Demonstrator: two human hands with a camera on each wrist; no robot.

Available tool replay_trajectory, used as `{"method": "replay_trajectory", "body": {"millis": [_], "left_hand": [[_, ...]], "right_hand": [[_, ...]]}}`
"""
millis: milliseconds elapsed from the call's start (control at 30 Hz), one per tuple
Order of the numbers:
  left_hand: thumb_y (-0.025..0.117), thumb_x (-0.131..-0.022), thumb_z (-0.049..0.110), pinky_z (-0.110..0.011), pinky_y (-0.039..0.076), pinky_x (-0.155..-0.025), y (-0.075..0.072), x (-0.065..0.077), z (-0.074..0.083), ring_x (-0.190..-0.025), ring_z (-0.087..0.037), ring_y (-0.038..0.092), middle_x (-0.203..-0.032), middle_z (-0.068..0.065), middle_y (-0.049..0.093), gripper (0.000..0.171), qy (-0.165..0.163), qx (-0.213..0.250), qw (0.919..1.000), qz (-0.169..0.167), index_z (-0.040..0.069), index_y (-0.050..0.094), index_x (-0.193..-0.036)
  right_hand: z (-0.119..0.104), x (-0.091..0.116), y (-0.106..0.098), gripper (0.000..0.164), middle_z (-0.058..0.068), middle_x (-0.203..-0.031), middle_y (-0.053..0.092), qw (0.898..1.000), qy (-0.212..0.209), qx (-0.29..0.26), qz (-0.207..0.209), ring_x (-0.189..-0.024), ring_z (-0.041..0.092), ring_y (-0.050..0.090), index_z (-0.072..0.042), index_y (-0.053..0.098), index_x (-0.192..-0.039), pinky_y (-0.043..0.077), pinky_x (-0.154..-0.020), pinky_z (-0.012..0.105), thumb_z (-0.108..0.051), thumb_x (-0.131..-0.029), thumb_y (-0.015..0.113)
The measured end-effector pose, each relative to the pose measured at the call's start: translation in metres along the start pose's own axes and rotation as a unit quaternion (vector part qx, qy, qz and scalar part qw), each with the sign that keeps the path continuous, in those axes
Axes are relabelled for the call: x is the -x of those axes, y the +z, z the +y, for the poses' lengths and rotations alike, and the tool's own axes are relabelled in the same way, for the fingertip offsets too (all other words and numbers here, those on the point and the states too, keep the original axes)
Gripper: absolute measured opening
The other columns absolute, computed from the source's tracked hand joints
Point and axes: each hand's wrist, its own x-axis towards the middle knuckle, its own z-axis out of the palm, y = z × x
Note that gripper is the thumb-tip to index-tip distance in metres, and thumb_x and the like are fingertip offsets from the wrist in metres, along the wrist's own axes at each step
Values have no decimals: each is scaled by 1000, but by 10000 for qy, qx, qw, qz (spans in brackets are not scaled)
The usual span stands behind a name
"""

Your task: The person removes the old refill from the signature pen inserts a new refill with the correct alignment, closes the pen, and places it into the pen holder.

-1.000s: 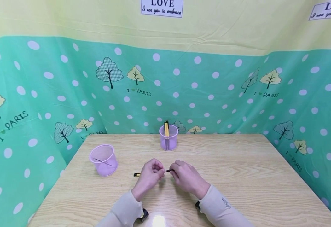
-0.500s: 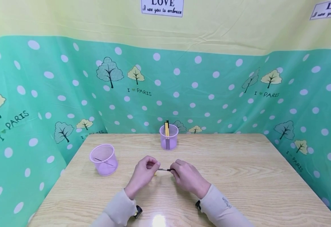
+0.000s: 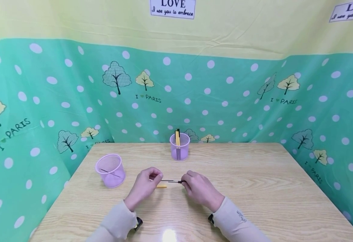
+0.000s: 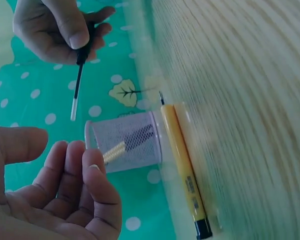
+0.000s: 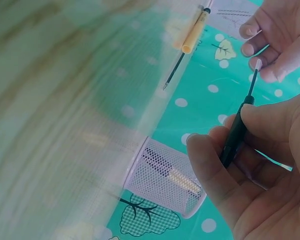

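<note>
My right hand [image 3: 201, 189] pinches a black pen section [image 5: 236, 131] between thumb and fingers. Out of it sticks a thin dark refill [image 4: 78, 82] with a pale end, pointing toward the left hand. My left hand [image 3: 145, 185] hovers opposite, fingers loosely bent and thumb apart from them, holding nothing in the left wrist view [image 4: 65, 195]. Below it a yellow pen barrel [image 4: 182, 165] with a black end lies on the table. Another thin refill [image 5: 174, 74] with a metal tip lies along the barrel's far side, partly hidden by it.
A purple mesh cup [image 3: 173, 153] holding yellow and black pens stands at the back of the wooden table [image 3: 255, 188]. To the left, a second purple mesh cup [image 3: 108, 179] holds thin dark sticks. A patterned green and yellow curtain [image 3: 219, 80] hangs around the table.
My left hand has drawn away leftward from the refill in the right hand, baring more of it. The barrel's front end now shows beside the left hand. The right hand has stayed put.
</note>
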Motion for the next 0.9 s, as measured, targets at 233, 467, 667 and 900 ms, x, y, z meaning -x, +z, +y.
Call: {"method": "replay_trajectory", "body": {"millis": [233, 467, 667, 900], "left_hand": [[63, -86, -4, -27, 49, -65, -11, -5, -5, -74, -12, 56, -79, 1, 62, 12, 191, -371, 9991, -112, 6, 68, -90], [69, -79, -2, -30, 49, -71, -10, -7, -12, -77, -12, 56, -83, 2, 61, 14, 382, -1222, 9899, -601, 6, 68, -89], [73, -76, 2, -31, 48, -68, -5, -5, -17, -75, -12, 54, -83, 1, 60, 14, 609, -1843, 9783, -722, 10, 69, -87], [72, -75, 2, -35, 49, -71, -2, -7, -20, -76, -14, 54, -82, 0, 59, 16, 736, -2352, 9656, -830, 10, 70, -89]], "right_hand": [[-1, -1, -1, 5, -7, -81, 55, 10000, -8, 24, 2, -70, 5, 52, -12, 68, -91, 50, -63, 22, -13, -91, 63], [-2, -1, -1, 5, -7, -81, 56, 10000, 1, 37, -22, -71, 5, 52, -11, 68, -91, 50, -63, 22, -13, -91, 63], [-2, -1, -2, 5, -7, -81, 56, 10000, 13, 39, -18, -71, 5, 53, -12, 68, -91, 50, -63, 22, -13, -90, 63], [-2, -1, -2, 6, -7, -81, 56, 10000, 5, 6, -34, -71, 5, 53, -11, 68, -91, 50, -63, 22, -13, -91, 63]]}}
